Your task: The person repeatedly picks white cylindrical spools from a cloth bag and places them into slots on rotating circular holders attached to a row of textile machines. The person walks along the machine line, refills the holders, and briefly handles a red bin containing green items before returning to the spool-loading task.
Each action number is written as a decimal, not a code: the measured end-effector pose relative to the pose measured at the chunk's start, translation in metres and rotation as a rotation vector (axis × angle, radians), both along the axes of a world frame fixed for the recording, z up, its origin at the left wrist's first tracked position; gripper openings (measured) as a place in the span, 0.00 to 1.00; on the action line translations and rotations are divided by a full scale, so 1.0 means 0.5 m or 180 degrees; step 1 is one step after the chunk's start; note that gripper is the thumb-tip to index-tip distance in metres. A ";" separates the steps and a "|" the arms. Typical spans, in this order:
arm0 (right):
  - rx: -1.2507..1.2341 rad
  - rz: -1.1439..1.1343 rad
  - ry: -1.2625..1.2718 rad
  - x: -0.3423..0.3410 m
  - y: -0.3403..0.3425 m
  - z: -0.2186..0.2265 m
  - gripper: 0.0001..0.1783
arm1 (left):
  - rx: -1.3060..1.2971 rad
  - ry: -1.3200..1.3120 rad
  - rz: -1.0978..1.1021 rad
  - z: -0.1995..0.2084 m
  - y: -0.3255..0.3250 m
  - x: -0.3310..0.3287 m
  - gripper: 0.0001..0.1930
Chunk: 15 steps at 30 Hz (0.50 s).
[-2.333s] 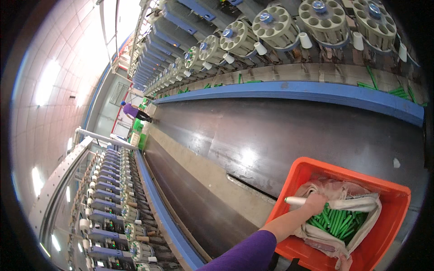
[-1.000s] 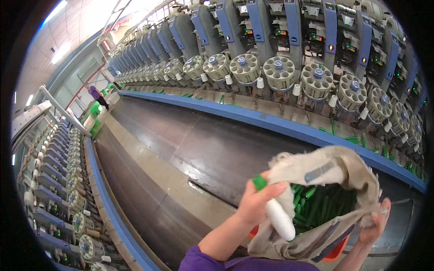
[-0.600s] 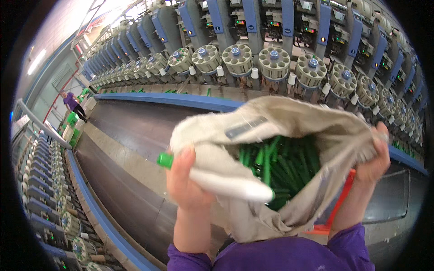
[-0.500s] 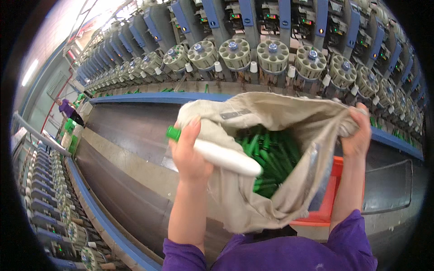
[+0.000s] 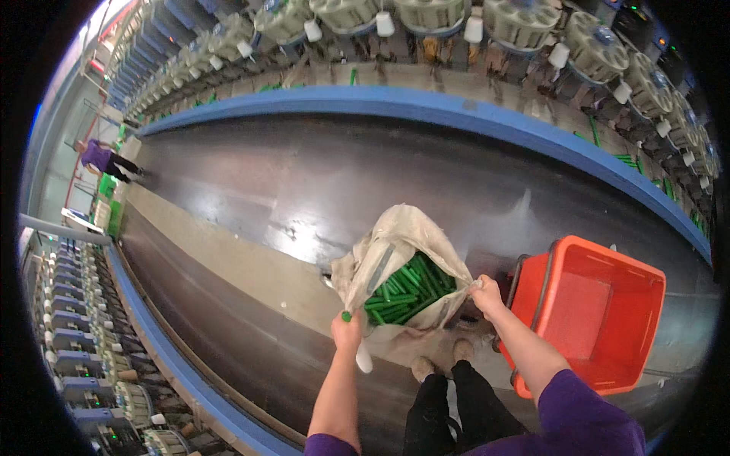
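A beige cloth sack [image 5: 407, 228] hangs low in front of me, its mouth held wide. Inside it lie many green tubes [image 5: 411, 285]. My left hand [image 5: 347, 334] is closed on the sack's left edge and also grips a bobbin of white yarn [image 5: 365, 359], whose green end sticks out above the fingers. The white tip shows below that hand, beside the sack. On the other side, my right hand [image 5: 485, 294] is closed around the right edge of the sack. The sack's underside is hidden from view.
An orange-red plastic bin [image 5: 608, 304] stands just right of the sack. Blue rails [image 5: 426, 102] border the aisle, with winding machines on both sides. Green tubes lie behind the far rail. Another person [image 5: 103, 159] in purple stands at the far left end. My feet are just below the sack.
Both hands have lowered the sack from chest height toward the floor. The white bobbin, earlier lying across the sack's mouth, now points downward outside it. The view has tilted down, showing the whole bin.
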State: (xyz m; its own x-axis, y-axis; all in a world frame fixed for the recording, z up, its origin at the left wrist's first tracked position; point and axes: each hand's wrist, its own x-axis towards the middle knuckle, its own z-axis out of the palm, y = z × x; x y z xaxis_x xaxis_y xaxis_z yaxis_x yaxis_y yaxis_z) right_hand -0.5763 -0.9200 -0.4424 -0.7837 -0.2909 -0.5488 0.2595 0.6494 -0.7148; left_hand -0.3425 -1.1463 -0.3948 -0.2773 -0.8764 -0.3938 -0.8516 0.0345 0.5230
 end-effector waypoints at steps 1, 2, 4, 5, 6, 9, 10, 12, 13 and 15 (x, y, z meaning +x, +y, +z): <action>-0.0316 0.0115 0.0217 0.000 -0.015 -0.061 0.04 | 0.0327 0.0391 0.0441 -0.076 -0.007 0.013 0.15; -0.0395 0.0167 0.0311 -0.014 -0.038 -0.110 0.05 | 0.0272 0.0815 0.0597 -0.153 -0.017 0.004 0.15; -0.0731 0.0381 0.0441 -0.021 -0.057 -0.164 0.09 | 0.0506 0.1282 0.1176 -0.277 -0.009 -0.004 0.16; -0.0234 0.0598 0.0338 -0.024 -0.061 -0.177 0.10 | 0.0733 0.1219 0.1132 -0.319 -0.006 -0.002 0.17; -0.0264 0.0958 0.0367 -0.025 -0.061 -0.180 0.12 | 0.0859 0.1353 0.1042 -0.345 0.003 0.004 0.18; 0.0636 0.1701 0.0674 -0.008 -0.035 -0.154 0.19 | 0.1154 0.1156 0.0812 -0.353 0.047 0.066 0.19; 0.0777 0.2142 0.0697 -0.006 -0.016 -0.131 0.21 | 0.1264 0.1208 0.0761 -0.338 0.068 0.101 0.19; 0.0899 0.2734 0.0722 -0.015 0.033 -0.065 0.23 | 0.1374 0.0353 0.0211 -0.287 0.106 0.205 0.18; 0.0793 0.2865 0.0697 -0.022 0.060 -0.020 0.24 | 0.0886 0.0440 -0.0096 -0.249 0.139 0.278 0.19; 0.0403 0.2145 -0.0464 -0.069 0.113 0.101 0.21 | 0.1349 -0.0359 -0.0144 -0.185 0.184 0.429 0.20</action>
